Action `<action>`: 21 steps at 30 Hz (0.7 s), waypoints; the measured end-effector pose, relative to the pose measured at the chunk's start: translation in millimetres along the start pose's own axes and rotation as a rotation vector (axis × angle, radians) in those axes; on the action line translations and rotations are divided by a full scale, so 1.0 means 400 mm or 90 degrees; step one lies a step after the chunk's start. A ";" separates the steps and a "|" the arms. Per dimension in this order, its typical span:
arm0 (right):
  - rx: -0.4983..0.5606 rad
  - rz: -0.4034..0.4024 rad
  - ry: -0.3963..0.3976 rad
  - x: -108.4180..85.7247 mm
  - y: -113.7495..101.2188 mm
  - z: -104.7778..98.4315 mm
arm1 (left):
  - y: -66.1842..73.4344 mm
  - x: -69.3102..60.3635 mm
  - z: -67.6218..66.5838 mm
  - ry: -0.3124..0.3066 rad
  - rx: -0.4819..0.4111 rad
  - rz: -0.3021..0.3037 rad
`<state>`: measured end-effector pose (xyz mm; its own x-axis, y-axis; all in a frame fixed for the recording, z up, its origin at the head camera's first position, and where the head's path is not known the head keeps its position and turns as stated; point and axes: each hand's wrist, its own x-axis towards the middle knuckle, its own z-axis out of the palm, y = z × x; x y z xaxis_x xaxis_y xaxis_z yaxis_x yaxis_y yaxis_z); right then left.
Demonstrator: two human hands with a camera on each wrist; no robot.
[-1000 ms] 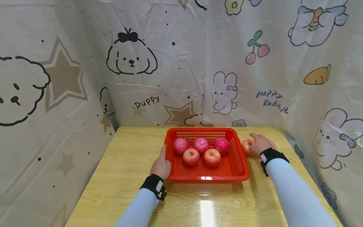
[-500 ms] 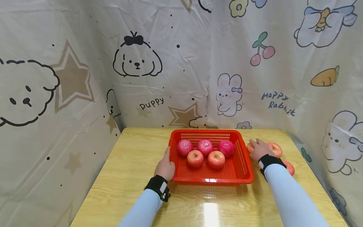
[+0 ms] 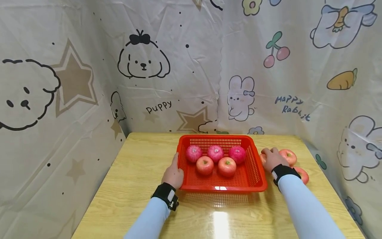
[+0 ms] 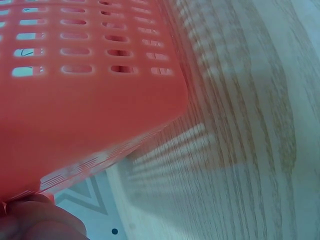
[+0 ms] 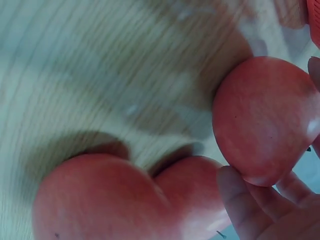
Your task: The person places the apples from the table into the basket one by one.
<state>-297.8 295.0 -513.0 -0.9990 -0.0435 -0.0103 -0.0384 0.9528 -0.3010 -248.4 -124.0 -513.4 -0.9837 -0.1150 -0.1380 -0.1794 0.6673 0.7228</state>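
Observation:
A red basket [image 3: 221, 189] holds three dark pink fruits [image 3: 215, 153] in a back row and two red apples [image 3: 227, 167] before them. My left hand [image 3: 173, 176] grips its left rim; in the left wrist view, the curled fingers [image 4: 40, 220] show under the basket's edge [image 4: 90, 105]. Right of the basket, my right hand [image 3: 274, 160] holds an apple [image 3: 263, 158], partly hidden by the hand. The right wrist view shows the fingers [image 5: 235, 195] round this apple [image 5: 265, 120], near the tabletop.
Two more apples lie beside the right hand, one behind [image 3: 288, 156] and one by the wrist [image 3: 302, 175]. The wooden table [image 3: 128, 179] meets a printed cloth [image 3: 179, 83] at the back and both sides.
The right hand has shifted slightly and its fingers have closed round the apple beside the basket. The left hand keeps its place on the rim. The head view has shifted a little.

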 end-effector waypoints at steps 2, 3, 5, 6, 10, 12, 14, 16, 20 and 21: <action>-0.001 -0.007 0.006 0.000 0.007 0.004 | 0.003 0.000 0.000 0.005 0.009 0.004; -0.004 -0.014 0.010 0.001 0.014 0.009 | 0.004 0.000 0.001 0.006 0.011 0.005; -0.007 -0.025 0.012 0.002 0.029 0.015 | 0.003 0.001 0.004 0.006 0.012 0.006; -0.006 -0.027 0.012 0.002 0.037 0.019 | 0.002 0.001 0.006 0.005 0.012 0.007; 0.011 -0.023 0.008 -0.018 0.043 0.011 | -0.004 0.003 0.011 0.001 0.014 0.009; 0.018 -0.014 0.012 -0.033 0.036 -0.005 | -0.005 0.003 0.011 0.001 0.013 0.009; 0.017 -0.008 0.020 -0.048 0.030 -0.027 | -0.005 0.004 0.009 0.001 0.010 0.009; 0.019 0.011 0.029 -0.060 0.022 -0.049 | -0.004 0.004 0.007 0.003 0.008 0.012; 0.037 0.034 0.052 -0.084 0.007 -0.098 | -0.003 0.002 0.003 0.001 0.003 0.012; 0.046 0.034 0.063 -0.091 0.001 -0.111 | -0.003 0.002 0.002 -0.001 0.000 0.008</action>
<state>-262.6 310.2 -470.3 -0.9970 0.0405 0.0653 0.0134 0.9287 -0.3705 -248.8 -124.3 -515.0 -0.9858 -0.1053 -0.1308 -0.1675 0.6688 0.7244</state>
